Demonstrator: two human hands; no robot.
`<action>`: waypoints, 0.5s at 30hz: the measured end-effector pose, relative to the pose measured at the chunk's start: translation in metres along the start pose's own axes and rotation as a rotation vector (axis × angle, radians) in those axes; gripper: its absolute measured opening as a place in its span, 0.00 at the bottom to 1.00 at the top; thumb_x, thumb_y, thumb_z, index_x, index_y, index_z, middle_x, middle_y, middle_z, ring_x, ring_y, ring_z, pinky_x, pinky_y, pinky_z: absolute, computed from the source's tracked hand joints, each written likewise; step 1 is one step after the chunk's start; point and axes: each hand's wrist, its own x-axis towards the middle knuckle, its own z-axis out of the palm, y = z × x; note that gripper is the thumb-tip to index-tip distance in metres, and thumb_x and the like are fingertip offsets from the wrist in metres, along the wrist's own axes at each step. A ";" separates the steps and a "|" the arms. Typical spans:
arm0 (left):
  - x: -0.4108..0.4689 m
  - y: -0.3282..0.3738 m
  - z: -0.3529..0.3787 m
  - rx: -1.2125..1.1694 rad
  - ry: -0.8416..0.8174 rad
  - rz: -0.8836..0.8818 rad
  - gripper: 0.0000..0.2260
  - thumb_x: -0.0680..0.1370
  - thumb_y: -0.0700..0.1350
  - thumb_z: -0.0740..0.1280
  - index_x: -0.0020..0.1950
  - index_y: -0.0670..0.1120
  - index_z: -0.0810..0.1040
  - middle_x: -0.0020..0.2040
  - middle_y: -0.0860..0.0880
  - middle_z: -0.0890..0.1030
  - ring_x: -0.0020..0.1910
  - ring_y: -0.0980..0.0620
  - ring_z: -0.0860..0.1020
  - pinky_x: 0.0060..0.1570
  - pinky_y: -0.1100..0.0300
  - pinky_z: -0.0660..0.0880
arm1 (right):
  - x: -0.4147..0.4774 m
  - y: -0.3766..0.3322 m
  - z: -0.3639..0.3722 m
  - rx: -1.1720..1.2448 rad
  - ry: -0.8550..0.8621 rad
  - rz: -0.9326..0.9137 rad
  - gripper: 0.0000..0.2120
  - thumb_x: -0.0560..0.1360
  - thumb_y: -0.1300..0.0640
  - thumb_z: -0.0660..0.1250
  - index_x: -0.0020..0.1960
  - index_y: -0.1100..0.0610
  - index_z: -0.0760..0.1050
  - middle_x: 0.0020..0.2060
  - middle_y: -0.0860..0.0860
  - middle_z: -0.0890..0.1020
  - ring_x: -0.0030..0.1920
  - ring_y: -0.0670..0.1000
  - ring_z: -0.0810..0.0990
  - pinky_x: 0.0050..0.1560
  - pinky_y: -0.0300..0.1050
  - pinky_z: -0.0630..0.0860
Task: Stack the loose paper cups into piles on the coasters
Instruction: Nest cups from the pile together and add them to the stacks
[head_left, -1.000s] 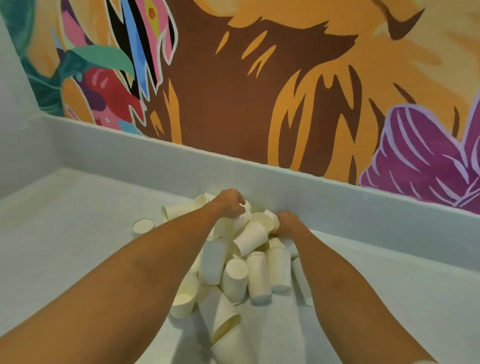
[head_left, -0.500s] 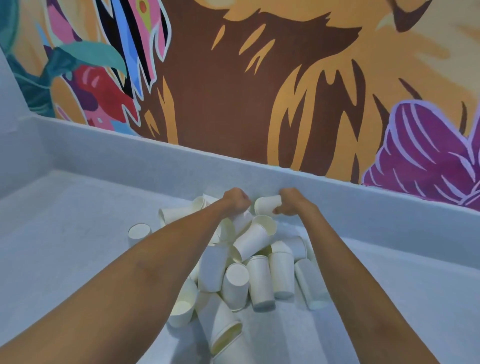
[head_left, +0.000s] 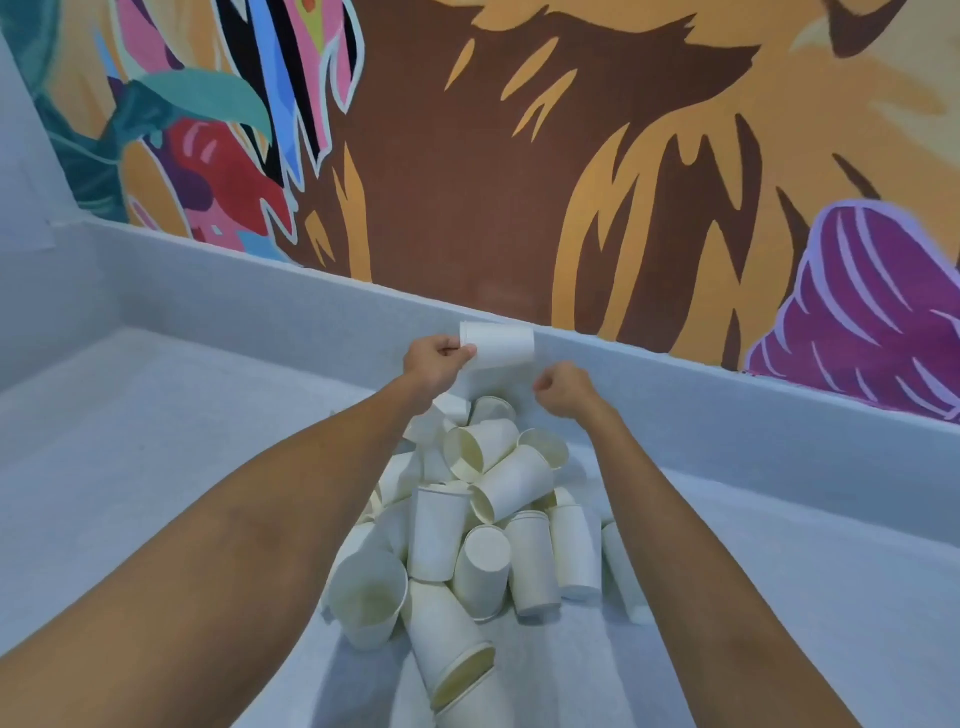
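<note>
Held cup (head_left: 501, 344): one paper cup, lying sideways in the air at 12 o'clock of the heap and clear of it.
Heap of cups (head_left: 483, 525): loose cups tumbled on the bench (head_left: 156, 441) between the two forearms, some inverted, some on their sides.
Handling (judged): very light, thin-walled and easily dented. The rolled rim should be the stiffest part, so grip lightly round the wall near the rim and avoid squeezing mid-wall.
Left hand (head_left: 435, 359): raised above the heap, thumb and fingers pinching the held cup at its left end.
Right hand (head_left: 565, 387): at 4 o'clock of the held cup, near but apart from it. Fingers are clenched inward, with nothing seen in them.
Coasters: none in view.
Backdrop: painted mural (head_left: 467, 182) above the bench's raised back edge.
</note>
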 end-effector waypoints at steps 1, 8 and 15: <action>0.001 -0.002 -0.004 -0.012 0.018 0.009 0.12 0.76 0.46 0.71 0.55 0.41 0.81 0.46 0.47 0.80 0.45 0.51 0.76 0.49 0.61 0.72 | 0.002 -0.003 0.011 -0.014 -0.054 -0.030 0.11 0.77 0.64 0.62 0.56 0.63 0.79 0.55 0.58 0.81 0.57 0.57 0.78 0.57 0.46 0.73; -0.005 -0.012 -0.013 -0.037 0.061 0.042 0.07 0.75 0.45 0.73 0.49 0.43 0.81 0.43 0.47 0.80 0.43 0.51 0.76 0.48 0.60 0.74 | 0.029 -0.013 0.056 -0.226 -0.226 -0.056 0.17 0.74 0.62 0.68 0.62 0.60 0.75 0.56 0.56 0.78 0.58 0.59 0.76 0.62 0.51 0.73; -0.005 -0.021 -0.007 -0.031 0.065 -0.009 0.10 0.76 0.46 0.70 0.54 0.42 0.81 0.49 0.45 0.82 0.47 0.48 0.78 0.53 0.56 0.75 | 0.030 0.009 0.060 -0.124 -0.120 -0.043 0.11 0.71 0.60 0.69 0.52 0.61 0.81 0.48 0.57 0.83 0.49 0.58 0.80 0.48 0.45 0.74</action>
